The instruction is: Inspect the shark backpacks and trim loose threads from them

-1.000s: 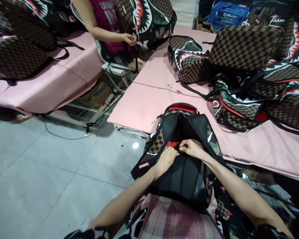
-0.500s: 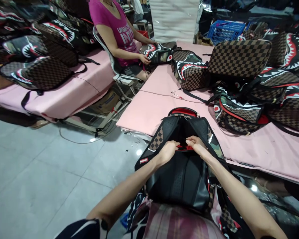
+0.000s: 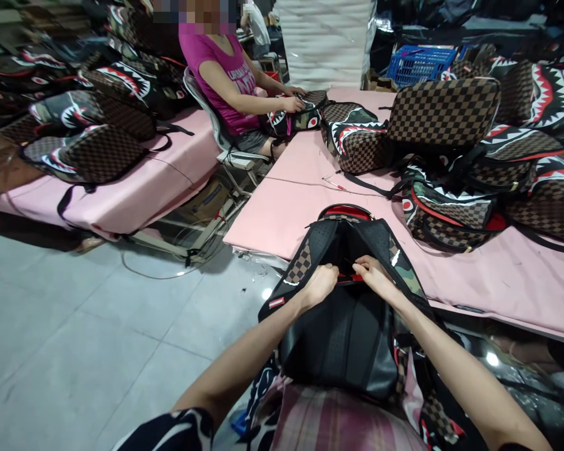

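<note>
Lengthwise, backpack [image 3: 341, 338] runs lap [image 3: 343, 419] to pink table [image 3: 272, 207], top pointing away; lies beneath left hand [image 3: 322, 285], gripping its opening's [image 3: 350, 277] edge, and right hand [image 3: 372, 274], narrowed, hold unclear.

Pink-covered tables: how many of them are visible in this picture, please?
2. One table is at the left, with backpacks on it; the other table extends across the right, beyond the black-backed backpack nearest the camera. Others may be hidden farther back.

The left sleeve [image 3: 188, 426], dark with white curved motifs, is ending above a bare forearm [image 3: 249, 357]. A pink-and-purple plaid cloth [image 3: 338, 416] is covering the body's lower front.
</note>
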Action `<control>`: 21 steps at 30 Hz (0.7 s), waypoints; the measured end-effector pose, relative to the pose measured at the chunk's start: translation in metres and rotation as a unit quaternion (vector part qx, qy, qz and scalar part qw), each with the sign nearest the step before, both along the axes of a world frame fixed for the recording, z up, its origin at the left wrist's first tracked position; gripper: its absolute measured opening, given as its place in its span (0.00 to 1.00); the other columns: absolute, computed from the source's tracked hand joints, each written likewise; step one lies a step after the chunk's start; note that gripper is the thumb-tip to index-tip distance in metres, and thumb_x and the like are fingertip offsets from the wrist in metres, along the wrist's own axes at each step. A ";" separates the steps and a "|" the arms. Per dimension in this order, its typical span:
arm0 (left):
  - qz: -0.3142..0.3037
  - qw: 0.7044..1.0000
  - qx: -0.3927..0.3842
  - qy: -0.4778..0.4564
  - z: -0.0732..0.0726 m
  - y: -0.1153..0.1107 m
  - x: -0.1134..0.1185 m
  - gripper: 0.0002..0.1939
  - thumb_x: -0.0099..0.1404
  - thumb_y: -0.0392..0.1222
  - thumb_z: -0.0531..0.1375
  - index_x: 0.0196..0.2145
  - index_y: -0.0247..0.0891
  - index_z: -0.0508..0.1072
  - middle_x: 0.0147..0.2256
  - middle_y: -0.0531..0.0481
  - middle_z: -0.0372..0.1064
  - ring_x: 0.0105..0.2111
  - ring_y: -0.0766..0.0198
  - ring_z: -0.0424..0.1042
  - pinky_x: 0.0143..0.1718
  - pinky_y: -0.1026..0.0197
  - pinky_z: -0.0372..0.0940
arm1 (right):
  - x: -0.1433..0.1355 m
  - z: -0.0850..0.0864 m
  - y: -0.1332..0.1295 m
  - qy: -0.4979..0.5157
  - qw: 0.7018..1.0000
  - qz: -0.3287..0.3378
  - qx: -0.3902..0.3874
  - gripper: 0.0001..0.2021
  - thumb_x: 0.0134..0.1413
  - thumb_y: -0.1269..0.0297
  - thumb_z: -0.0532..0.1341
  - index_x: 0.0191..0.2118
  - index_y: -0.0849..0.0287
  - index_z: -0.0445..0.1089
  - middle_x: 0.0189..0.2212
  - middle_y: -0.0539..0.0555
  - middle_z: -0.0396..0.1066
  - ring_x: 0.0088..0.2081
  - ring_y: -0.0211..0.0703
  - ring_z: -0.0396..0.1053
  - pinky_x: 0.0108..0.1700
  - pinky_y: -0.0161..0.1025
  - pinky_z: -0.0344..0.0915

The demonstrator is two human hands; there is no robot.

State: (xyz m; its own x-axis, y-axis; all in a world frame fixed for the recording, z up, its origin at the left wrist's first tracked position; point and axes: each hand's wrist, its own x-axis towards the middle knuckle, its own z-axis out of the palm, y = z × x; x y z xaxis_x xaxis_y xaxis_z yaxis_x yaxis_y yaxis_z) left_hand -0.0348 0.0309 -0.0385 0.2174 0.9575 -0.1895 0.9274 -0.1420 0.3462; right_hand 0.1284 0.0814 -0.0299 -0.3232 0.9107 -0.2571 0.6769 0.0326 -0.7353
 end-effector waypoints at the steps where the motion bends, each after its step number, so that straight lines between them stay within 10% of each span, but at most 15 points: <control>1: 0.008 1.000 0.005 0.002 -0.002 -0.001 0.000 0.13 0.64 0.32 0.46 0.32 0.33 0.70 0.32 0.44 0.69 0.30 0.62 0.69 0.33 0.62 0.59 | 0.002 0.002 -0.001 -0.018 1.000 0.005 0.013 0.09 0.51 0.66 0.57 0.38 0.61 0.68 0.35 0.56 0.73 0.39 0.44 0.70 0.39 0.37 0.62; 11: 0.046 0.998 0.037 -0.007 -0.010 -0.006 0.001 0.11 0.65 0.32 0.47 0.33 0.35 0.68 0.32 0.48 0.66 0.30 0.65 0.68 0.33 0.64 0.60 | -0.001 0.022 -0.002 -0.122 0.987 0.102 0.023 0.05 0.48 0.66 0.61 0.28 0.58 0.74 0.22 0.49 0.71 0.24 0.37 0.66 0.26 0.33 0.53; 21: 0.049 0.997 0.055 -0.020 -0.016 -0.004 0.000 0.10 0.65 0.32 0.48 0.34 0.35 0.68 0.32 0.49 0.66 0.31 0.65 0.68 0.34 0.63 0.61 | -0.004 0.014 0.005 -0.149 0.979 0.132 0.040 0.05 0.48 0.64 0.61 0.30 0.55 0.75 0.27 0.51 0.74 0.31 0.41 0.70 0.29 0.33 0.56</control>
State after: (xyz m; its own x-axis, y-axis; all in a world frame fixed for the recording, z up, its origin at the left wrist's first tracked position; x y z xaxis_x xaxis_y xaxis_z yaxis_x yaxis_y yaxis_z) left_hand -0.0347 0.0271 -0.0541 0.1271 0.9890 -0.0758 0.9244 -0.0904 0.3707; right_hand 0.1243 0.0863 -0.0154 -0.4715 0.8266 -0.3072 0.8210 0.2842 -0.4952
